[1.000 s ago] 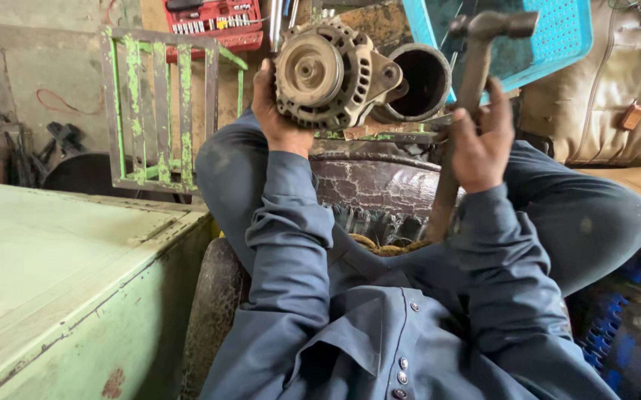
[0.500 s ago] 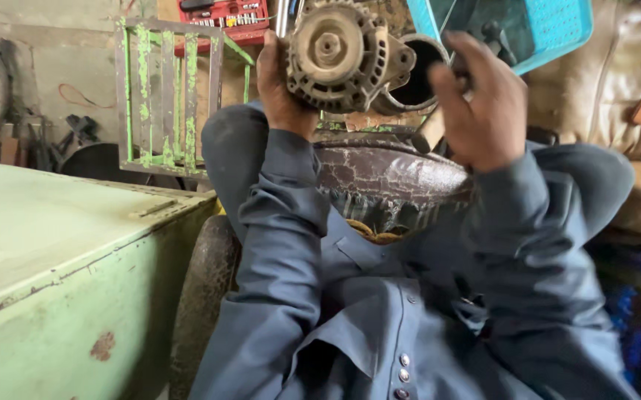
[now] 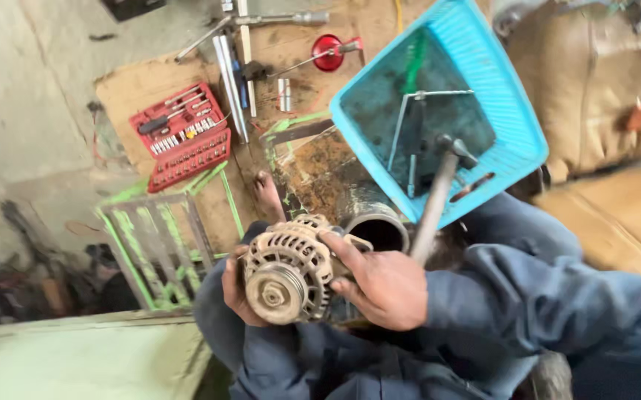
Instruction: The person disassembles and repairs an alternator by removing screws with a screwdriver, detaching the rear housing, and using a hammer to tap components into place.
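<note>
I hold a dirty grey alternator in my lap, its pulley facing the camera. My left hand cups it from the left and underneath. My right hand grips its right side, fingers spread over the casing. A hammer with a wooden handle rises from behind my right hand, its head against the blue basket; whether the hand also holds it I cannot tell. A dark metal pipe end stands just behind the alternator.
A tilted blue plastic basket sits above my knees. A red socket set, long wrenches and a red funnel lie on cardboard. A green metal frame, a pale green tabletop, my bare foot and sacks surround me.
The view has tipped down toward the floor. My right hand left its raised grip on the hammer and came onto the alternator, which now sits lower, in my lap.
</note>
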